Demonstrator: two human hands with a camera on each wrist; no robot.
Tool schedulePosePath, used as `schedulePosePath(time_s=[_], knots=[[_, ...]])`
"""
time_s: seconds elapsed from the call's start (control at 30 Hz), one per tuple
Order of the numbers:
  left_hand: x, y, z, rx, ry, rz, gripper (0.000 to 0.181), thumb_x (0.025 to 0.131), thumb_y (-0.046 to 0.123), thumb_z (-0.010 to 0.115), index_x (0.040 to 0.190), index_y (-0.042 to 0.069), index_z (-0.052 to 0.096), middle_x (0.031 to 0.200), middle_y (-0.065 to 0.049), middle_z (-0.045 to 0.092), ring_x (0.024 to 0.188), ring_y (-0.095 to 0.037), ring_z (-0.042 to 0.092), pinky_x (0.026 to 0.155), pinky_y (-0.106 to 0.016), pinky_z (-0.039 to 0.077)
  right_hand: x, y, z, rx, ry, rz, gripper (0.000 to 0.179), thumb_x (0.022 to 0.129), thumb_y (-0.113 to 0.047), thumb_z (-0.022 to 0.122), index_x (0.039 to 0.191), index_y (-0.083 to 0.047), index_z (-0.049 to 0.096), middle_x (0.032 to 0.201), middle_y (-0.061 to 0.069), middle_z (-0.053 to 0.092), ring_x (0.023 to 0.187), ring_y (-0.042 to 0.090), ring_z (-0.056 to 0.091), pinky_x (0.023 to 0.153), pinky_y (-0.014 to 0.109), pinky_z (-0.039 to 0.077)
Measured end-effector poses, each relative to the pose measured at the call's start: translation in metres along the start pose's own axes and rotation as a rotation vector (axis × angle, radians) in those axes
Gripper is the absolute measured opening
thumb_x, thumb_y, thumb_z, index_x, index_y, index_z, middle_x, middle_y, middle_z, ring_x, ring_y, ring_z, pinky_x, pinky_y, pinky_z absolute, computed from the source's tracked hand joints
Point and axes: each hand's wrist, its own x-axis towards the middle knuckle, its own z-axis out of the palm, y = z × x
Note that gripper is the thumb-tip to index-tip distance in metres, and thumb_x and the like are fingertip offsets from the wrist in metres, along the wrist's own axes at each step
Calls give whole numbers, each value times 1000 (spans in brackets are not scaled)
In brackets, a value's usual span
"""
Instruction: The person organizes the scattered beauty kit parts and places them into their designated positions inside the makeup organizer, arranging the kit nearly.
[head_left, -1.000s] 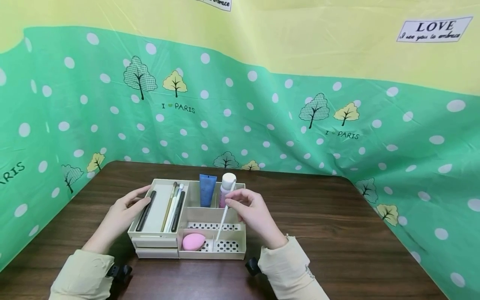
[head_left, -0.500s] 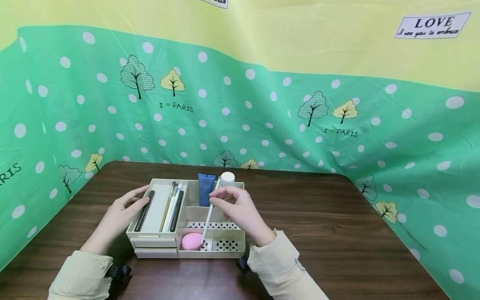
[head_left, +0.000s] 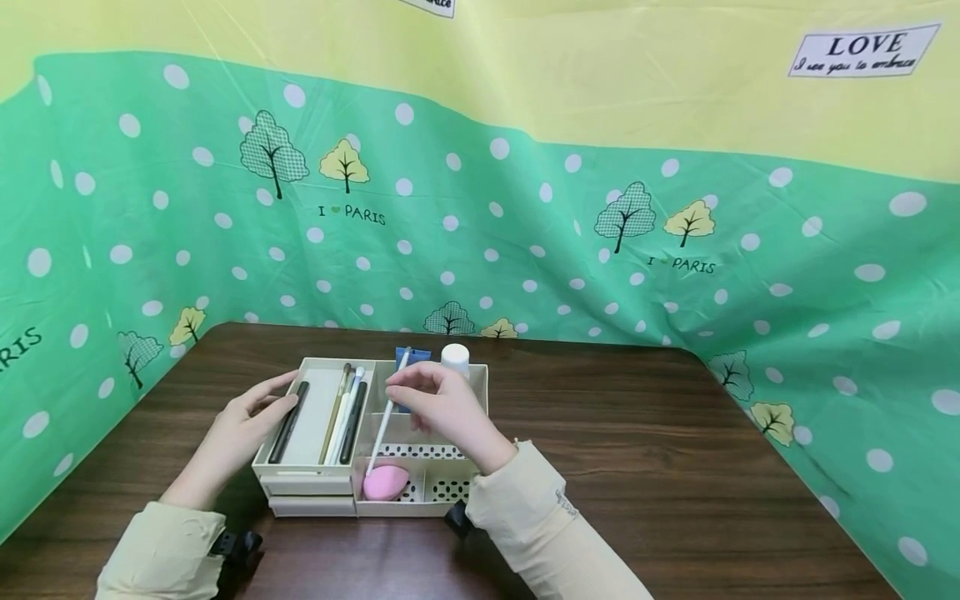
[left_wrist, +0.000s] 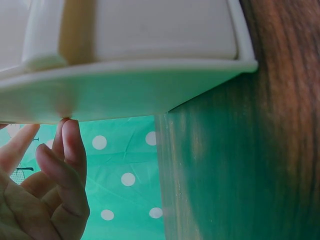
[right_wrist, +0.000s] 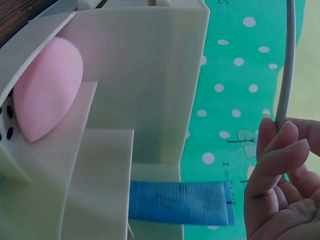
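Note:
My right hand [head_left: 442, 408] pinches a slim white makeup brush [head_left: 382, 437] between thumb and fingers, tilted above the right half of a cream desktop organizer [head_left: 311, 472]. Its lower end is just behind the pink makeup sponge [head_left: 386, 483] in the front compartment. In the right wrist view the brush's pale shaft [right_wrist: 287, 65] rises from the fingertips. My left hand [head_left: 240, 429] grips the organizer's left rim; the left wrist view shows bent fingers [left_wrist: 75, 145] touching the outer wall. In the left tray lie a black stick [head_left: 288, 423] and several brushes [head_left: 347, 417].
Standing in the organizer's rear compartments are a blue tube [right_wrist: 180, 202], partly covered by the right hand in the head view, and a white-capped bottle [head_left: 455, 358]. The dark wooden table [head_left: 637, 450] extends to both sides. A green-and-yellow patterned cloth [head_left: 480, 208] hangs behind.
My right hand has moved left with the brush, from in front of the bottle to in front of the blue tube. The left hand has kept its place on the organizer.

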Motion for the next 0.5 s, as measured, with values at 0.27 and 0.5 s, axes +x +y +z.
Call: schedulePosePath(time_s=[0.27,0.5], knots=[[0,-1,0,0,-2,-1,57,103,40,48,153,13,39,140,-29,51,126,-42,50,99,-56,40,18,-7,13,-16,-41,-20,21,92,-10,67,107,5,69,82,15,66,49,10,51,49,21,42],[0,0,0,12,8,10,56,104,40,48,152,12,41,137,-29,54,123,-41,52,96,-51,42,31,-14,25,-54,-60,9,18,91,-7,67,106,2,70,78,15,64,50,14,52,48,21,41]])
